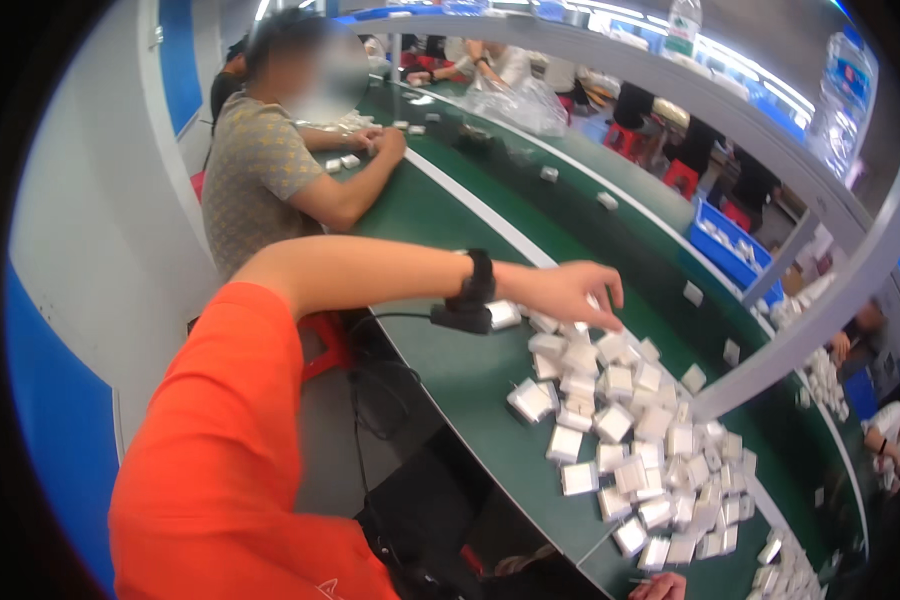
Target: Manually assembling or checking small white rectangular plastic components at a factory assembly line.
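My left arm, in an orange sleeve with a black band at the wrist, reaches across the green work surface. At its end my left hand (570, 292) hovers over the upper end of a heap of small white block-shaped pieces (630, 475), which look like plug adapters. Its fingers bend downward with a gap between them, and nothing shows in it. Only part of my right hand (660, 587) appears at the lower edge, beside the near end of the heap. Those fingers are curled, and what they may hold is mostly out of sight.
A dark green conveyor belt (660, 270) carries scattered white pieces past the heap. A grey metal frame (770, 350) rises on the right, its shelf bearing plastic bottles (842, 100). A co-worker (270, 170) sits at the left. Beyond the belt stands a blue crate (705, 222).
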`<state>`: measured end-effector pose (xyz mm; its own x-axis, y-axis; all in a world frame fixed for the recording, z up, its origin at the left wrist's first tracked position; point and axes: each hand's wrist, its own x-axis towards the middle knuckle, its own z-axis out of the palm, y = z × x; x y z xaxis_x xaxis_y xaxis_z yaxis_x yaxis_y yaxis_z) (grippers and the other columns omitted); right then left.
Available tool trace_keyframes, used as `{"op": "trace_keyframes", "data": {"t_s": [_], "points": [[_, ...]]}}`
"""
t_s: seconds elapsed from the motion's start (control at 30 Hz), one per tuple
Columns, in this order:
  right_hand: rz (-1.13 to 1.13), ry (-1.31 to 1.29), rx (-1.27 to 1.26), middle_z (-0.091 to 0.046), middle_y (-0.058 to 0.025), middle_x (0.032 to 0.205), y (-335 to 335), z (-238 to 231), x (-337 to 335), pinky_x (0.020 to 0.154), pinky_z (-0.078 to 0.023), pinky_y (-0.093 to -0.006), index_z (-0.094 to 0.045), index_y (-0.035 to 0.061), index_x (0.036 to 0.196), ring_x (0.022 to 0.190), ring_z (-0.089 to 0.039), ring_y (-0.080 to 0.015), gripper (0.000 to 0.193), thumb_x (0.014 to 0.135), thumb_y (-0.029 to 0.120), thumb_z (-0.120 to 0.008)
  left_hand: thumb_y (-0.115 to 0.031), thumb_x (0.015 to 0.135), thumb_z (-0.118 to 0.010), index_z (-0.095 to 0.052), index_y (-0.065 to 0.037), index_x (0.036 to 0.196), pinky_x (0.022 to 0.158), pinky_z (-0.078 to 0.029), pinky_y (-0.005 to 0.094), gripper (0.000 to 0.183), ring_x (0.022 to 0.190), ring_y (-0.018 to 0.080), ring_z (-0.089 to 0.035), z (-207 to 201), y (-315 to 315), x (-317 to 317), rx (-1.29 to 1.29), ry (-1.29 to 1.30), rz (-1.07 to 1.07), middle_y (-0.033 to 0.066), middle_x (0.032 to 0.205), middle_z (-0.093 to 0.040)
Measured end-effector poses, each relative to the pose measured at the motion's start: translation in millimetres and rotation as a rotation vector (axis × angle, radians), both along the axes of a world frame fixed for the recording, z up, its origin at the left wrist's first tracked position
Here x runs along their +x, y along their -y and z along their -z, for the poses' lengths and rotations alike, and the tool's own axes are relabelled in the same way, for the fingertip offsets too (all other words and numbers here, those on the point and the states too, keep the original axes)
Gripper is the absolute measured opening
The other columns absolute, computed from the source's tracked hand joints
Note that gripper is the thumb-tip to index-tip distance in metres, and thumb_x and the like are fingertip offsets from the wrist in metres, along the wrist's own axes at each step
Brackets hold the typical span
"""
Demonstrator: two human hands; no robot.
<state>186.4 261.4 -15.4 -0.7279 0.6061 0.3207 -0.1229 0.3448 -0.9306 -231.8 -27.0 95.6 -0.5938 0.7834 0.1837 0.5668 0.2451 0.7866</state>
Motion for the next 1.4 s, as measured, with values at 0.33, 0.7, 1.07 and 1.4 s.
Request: {"op": "trace_keyframes", "data": {"t_s": [0.33, 0.7, 1.07, 1.4], "points": [[-0.050, -0.050, -0.146, -0.054, -0.0027, 0.078, -13.5, 25.9, -3.4, 0.051, -0.039, -0.0225, -0.057, 0.0028, 0.095, 0.056, -0.045, -0.0052, 0.022, 0.114, 0.015, -0.056, -0.046, 0.107, -0.066, -0.069, -0.008, 0.094, 0.057, -0.039, 0.0254, 0.040, 0.069, 0.0051, -0.053, -44.0, 42.2, 16.6, 0.183, 0.475, -0.329, -0.0010, 0.077, -0.060], [-0.037, -0.052, -0.185, -0.057, -0.0016, 0.073, -12.2, 15.7, -3.6, 0.051, -0.038, -0.0207, -0.061, 0.0008, 0.093, 0.057, -0.050, -0.0052, 0.023, 0.112, 0.015, -0.059, -0.056, 0.114, -0.043, -0.062, -0.006, 0.107, 0.036, -0.028, 0.0172, 0.053, 0.075, 0.0104, -0.046, -24.2, 63.5, 197.2, 0.205, 1.120, -0.249, 0.0036, 0.083, -0.047], [-0.229, -0.143, -0.024, -0.060, -0.0109, 0.101, 14.6, -17.1, -4.5, 0.082, -0.052, -0.0314, -0.064, -0.0002, 0.093, 0.086, -0.061, -0.0188, 0.038, 0.115, 0.028, -0.053, 0.002, 0.101, -0.062, -0.052, 0.000, 0.142, 0.100, -0.057, 0.0363, 0.042, 0.117, 0.0185, -0.060, 55.8, -12.4, 247.5, 0.558, 1.013, 0.166, 0.0109, 0.129, -0.057], [-0.339, 0.123, -0.138, -0.039, 0.0049, 0.081, 61.2, -43.8, -17.3, 0.062, -0.029, -0.0226, -0.059, 0.0025, 0.128, 0.071, -0.034, -0.0051, 0.027, 0.103, 0.003, -0.068, 0.009, 0.096, -0.071, -0.051, 0.001, 0.130, 0.104, -0.060, 0.0340, 0.040, 0.123, 0.0200, -0.067, 99.4, -59.2, 271.3, 0.766, 0.938, 0.195, 0.0084, 0.128, -0.057]]}}
